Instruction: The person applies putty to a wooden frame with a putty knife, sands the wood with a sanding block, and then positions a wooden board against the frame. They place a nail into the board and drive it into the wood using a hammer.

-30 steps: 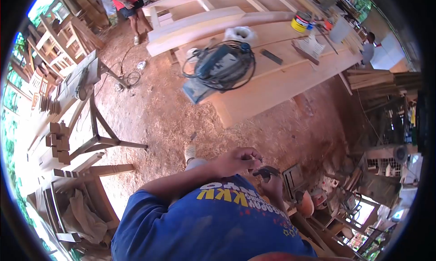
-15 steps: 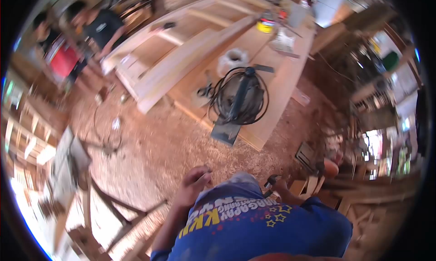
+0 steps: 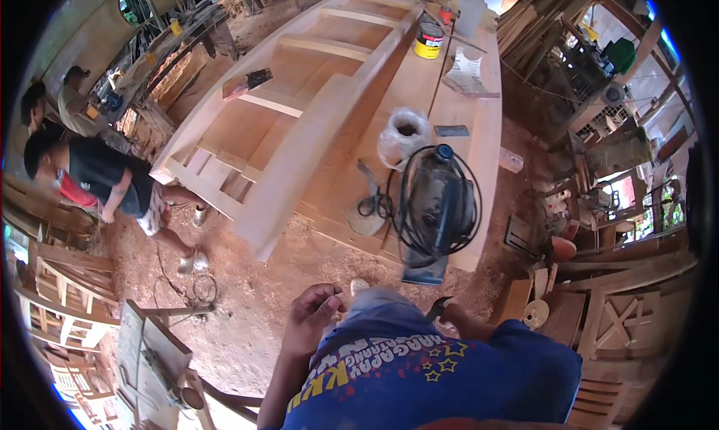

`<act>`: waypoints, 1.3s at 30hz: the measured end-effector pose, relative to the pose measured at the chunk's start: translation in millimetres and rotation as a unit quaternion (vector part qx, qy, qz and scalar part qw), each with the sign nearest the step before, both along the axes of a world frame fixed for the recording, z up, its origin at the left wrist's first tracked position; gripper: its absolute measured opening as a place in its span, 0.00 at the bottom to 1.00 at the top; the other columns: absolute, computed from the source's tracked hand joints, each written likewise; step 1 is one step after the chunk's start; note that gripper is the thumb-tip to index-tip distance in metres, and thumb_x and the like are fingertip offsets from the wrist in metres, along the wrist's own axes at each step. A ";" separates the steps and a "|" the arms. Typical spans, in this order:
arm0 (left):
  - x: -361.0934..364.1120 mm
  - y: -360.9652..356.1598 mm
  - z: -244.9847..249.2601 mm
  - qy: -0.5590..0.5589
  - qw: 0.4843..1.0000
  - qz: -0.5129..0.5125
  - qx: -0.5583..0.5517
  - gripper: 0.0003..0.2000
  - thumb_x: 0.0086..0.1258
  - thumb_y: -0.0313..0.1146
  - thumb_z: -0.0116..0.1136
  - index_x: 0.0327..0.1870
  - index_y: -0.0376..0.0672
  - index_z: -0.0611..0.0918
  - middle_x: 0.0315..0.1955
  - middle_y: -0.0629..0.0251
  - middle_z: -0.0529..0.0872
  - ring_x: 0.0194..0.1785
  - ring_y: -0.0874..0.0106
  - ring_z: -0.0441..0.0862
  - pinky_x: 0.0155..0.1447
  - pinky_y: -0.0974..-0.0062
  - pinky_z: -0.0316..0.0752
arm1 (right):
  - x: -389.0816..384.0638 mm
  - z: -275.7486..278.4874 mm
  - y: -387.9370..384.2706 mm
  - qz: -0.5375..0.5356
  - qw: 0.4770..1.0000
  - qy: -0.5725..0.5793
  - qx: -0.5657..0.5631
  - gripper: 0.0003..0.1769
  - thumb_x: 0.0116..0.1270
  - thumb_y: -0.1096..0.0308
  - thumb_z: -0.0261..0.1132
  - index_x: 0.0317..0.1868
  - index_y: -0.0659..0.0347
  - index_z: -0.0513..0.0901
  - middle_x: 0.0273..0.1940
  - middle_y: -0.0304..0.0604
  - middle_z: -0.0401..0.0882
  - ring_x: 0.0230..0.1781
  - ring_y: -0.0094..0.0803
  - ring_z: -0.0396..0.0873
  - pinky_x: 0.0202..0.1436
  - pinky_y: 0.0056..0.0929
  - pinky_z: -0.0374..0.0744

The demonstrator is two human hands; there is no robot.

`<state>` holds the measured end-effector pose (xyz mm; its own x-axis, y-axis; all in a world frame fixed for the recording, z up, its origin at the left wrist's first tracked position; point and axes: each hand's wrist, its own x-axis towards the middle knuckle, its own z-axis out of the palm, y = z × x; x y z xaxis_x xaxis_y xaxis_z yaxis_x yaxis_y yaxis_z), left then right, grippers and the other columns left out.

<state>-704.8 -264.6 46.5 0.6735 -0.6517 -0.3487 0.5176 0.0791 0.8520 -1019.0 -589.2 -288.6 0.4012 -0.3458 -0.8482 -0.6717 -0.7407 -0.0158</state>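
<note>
My left hand (image 3: 314,314) is in front of my body, short of the workpiece. Its fingers are curled with the thumb pressed against them, and what they hold, if anything, cannot be made out. My right hand (image 3: 454,321) hangs low beside my blue shirt, mostly hidden by it, closed around what looks like a hammer (image 3: 437,309), whose dark curved head shows. Ahead, on the wooden panel (image 3: 468,179), lies a dark power tool (image 3: 442,209) wrapped in its black cord. Beside it are scissors (image 3: 376,205) and a roll in clear plastic (image 3: 404,134).
A slatted wooden frame (image 3: 288,157) lies left of the panel. Farther back stands a yellow-and-black can (image 3: 429,41). People are at the left, one in a dark shirt (image 3: 101,172). A small stand (image 3: 150,355) is at lower left; wooden furniture parts (image 3: 618,321) at right.
The view has turned and steadied, so the panel's near end appears farther right and lower. Both hands stay near my body, the left still curled. The person in the dark shirt now bends lower.
</note>
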 end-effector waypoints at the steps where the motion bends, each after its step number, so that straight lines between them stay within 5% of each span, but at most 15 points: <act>1: 14.0 7.5 4.3 0.008 1.000 0.007 0.003 0.09 0.79 0.26 0.63 0.55 0.35 0.83 0.38 0.67 0.88 0.44 0.76 0.86 0.53 0.77 0.79 | 17.1 5.8 4.1 0.001 0.999 0.023 0.022 0.19 0.56 0.58 0.73 0.45 0.59 0.93 0.47 0.59 0.91 0.49 0.52 0.90 0.55 0.43 0.86; 3: 42.5 20.1 9.9 0.025 0.999 0.021 -0.003 0.09 0.78 0.25 0.63 0.55 0.35 0.83 0.38 0.65 0.89 0.45 0.75 0.86 0.53 0.76 0.79 | 42.4 2.2 9.5 -0.041 0.999 0.023 0.028 0.21 0.55 0.57 0.74 0.46 0.60 0.93 0.49 0.59 0.90 0.51 0.53 0.90 0.57 0.43 0.86; 6: 85.7 28.6 14.0 -0.024 0.992 0.105 -0.068 0.12 0.79 0.33 0.64 0.58 0.39 0.81 0.36 0.58 0.89 0.25 0.85 0.69 0.31 0.85 0.61 | 54.5 -24.5 24.2 -0.098 0.995 0.002 -0.003 0.24 0.54 0.55 0.76 0.49 0.61 0.92 0.51 0.59 0.89 0.53 0.53 0.89 0.58 0.43 0.86; 8: 122.5 37.9 20.3 -0.060 0.987 0.113 -0.095 0.12 0.79 0.32 0.64 0.58 0.39 0.80 0.37 0.56 0.89 0.25 0.85 0.69 0.31 0.85 0.61 | 79.0 -9.3 46.2 -0.041 0.998 0.039 -0.004 0.27 0.54 0.53 0.78 0.50 0.62 0.91 0.52 0.59 0.89 0.54 0.53 0.89 0.59 0.43 0.85; 11: 189.9 50.3 33.9 -0.088 0.984 0.085 -0.127 0.11 0.79 0.30 0.64 0.57 0.39 0.80 0.38 0.56 0.89 0.24 0.86 0.68 0.30 0.85 0.60 | 94.3 -10.0 78.0 -0.113 0.992 0.021 -0.054 0.31 0.53 0.49 0.80 0.52 0.61 0.91 0.53 0.59 0.89 0.56 0.53 0.88 0.60 0.44 0.85; 14: 261.5 65.7 30.3 -0.060 0.990 0.016 -0.129 0.08 0.78 0.27 0.65 0.53 0.39 0.82 0.39 0.62 0.91 0.32 0.85 0.77 0.38 0.86 0.69 | 106.7 -7.0 136.7 -0.144 0.984 -0.003 -0.105 0.32 0.56 0.43 0.79 0.51 0.61 0.91 0.53 0.59 0.89 0.56 0.51 0.88 0.59 0.43 0.85; 19: 359.4 90.0 32.5 -0.058 0.985 -0.044 -0.158 0.05 0.80 0.27 0.62 0.52 0.42 0.83 0.43 0.64 0.92 0.30 0.90 0.69 0.33 0.89 0.61 | 135.3 20.4 263.5 -0.334 0.931 0.047 -0.138 0.44 0.62 0.31 0.72 0.72 0.49 0.81 0.55 0.57 0.88 0.59 0.54 0.86 0.64 0.47 0.82; 20: 372.7 90.1 35.8 -0.085 0.984 -0.033 -0.150 0.06 0.81 0.29 0.62 0.52 0.42 0.83 0.43 0.64 0.91 0.28 0.90 0.66 0.32 0.88 0.59 | 134.1 14.3 285.0 -0.340 0.931 0.013 -0.132 0.41 0.60 0.30 0.72 0.67 0.46 0.85 0.55 0.57 0.88 0.61 0.52 0.86 0.65 0.47 0.81; 22: 394.5 91.3 40.4 -0.135 0.984 -0.021 -0.115 0.07 0.81 0.32 0.61 0.53 0.42 0.83 0.42 0.64 0.90 0.24 0.90 0.61 0.29 0.87 0.56 | 141.0 -0.3 319.0 -0.305 0.945 0.074 -0.094 0.39 0.59 0.31 0.74 0.60 0.51 0.89 0.54 0.57 0.89 0.60 0.50 0.87 0.63 0.45 0.83; 25: 419.5 87.6 34.9 -0.145 0.984 -0.054 -0.094 0.06 0.82 0.31 0.60 0.52 0.42 0.84 0.41 0.70 0.88 0.24 0.90 0.61 0.29 0.86 0.56 | 170.0 43.6 360.3 -0.495 0.867 0.054 -0.026 0.38 0.58 0.32 0.77 0.54 0.58 0.92 0.53 0.57 0.90 0.58 0.47 0.88 0.59 0.42 0.85; 29: 428.7 57.4 35.9 -0.152 0.983 -0.054 -0.092 0.08 0.82 0.32 0.60 0.55 0.41 0.84 0.39 0.70 0.87 0.25 0.89 0.62 0.28 0.86 0.55 | 180.0 21.6 388.2 -0.494 0.866 0.059 -0.040 0.38 0.59 0.35 0.78 0.52 0.65 0.90 0.49 0.58 0.90 0.54 0.46 0.90 0.54 0.42 0.86; 32: 435.8 24.7 50.7 -0.225 0.971 -0.073 -0.046 0.08 0.83 0.31 0.60 0.55 0.38 0.84 0.41 0.68 0.90 0.31 0.89 0.69 0.33 0.86 0.60 | 182.9 -2.4 407.4 -0.345 0.934 -0.010 -0.094 0.35 0.65 0.40 0.77 0.51 0.70 0.89 0.44 0.57 0.91 0.48 0.46 0.91 0.49 0.43 0.87; 34: 441.4 2.5 51.7 -0.294 0.950 -0.104 -0.023 0.08 0.83 0.30 0.60 0.54 0.36 0.83 0.42 0.66 0.91 0.36 0.89 0.75 0.37 0.85 0.65 | 182.7 -13.4 407.7 -0.490 0.871 -0.035 -0.009 0.27 0.72 0.52 0.75 0.50 0.74 0.86 0.30 0.52 0.88 0.25 0.41 0.88 0.28 0.43 0.83; 39: 488.8 -106.7 18.5 -0.424 0.886 -0.170 -0.076 0.09 0.83 0.32 0.60 0.51 0.34 0.83 0.43 0.63 0.92 0.41 0.79 0.83 0.51 0.76 0.77 | 176.9 -31.2 423.1 -0.640 0.746 -0.174 -0.058 0.13 0.72 0.65 0.73 0.38 0.68 0.83 0.23 0.43 0.79 0.17 0.33 0.79 0.19 0.37 0.76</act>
